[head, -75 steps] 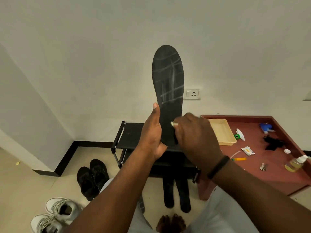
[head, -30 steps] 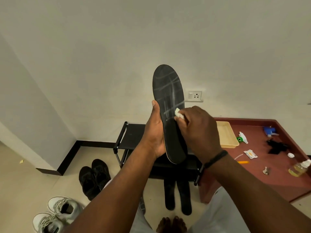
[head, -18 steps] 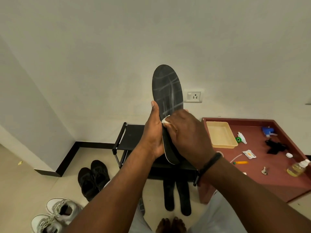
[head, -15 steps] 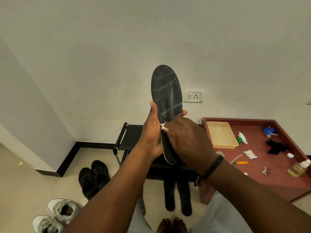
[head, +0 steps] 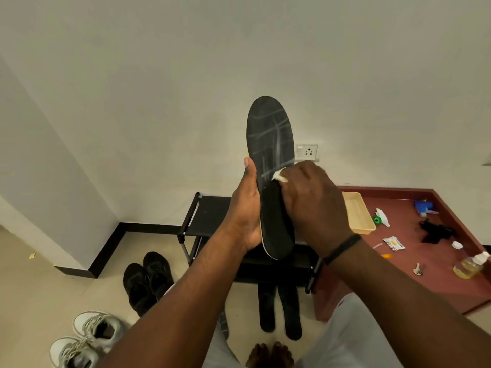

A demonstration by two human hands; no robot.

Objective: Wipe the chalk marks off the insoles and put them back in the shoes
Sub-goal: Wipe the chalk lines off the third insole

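1. Far left on the floor, white sneakers [head: 87, 338] and black shoes [head: 148, 281] wait with openings up, ready to take insoles.
2. The left hand [head: 245, 208] wraps the heel half of the black insole [head: 271, 144], thumb along its edge, holding it upright so the chalked face meets the wiper.
3. The right hand [head: 312, 200] pinches a small white wipe [head: 279, 177] against mid-insole; chalk lines remain above.
4. Two more insoles [head: 279, 306] lie on the floor below.
5. Rightward, a red table [head: 438, 288] holds a yellow tray [head: 357, 212] within reach.
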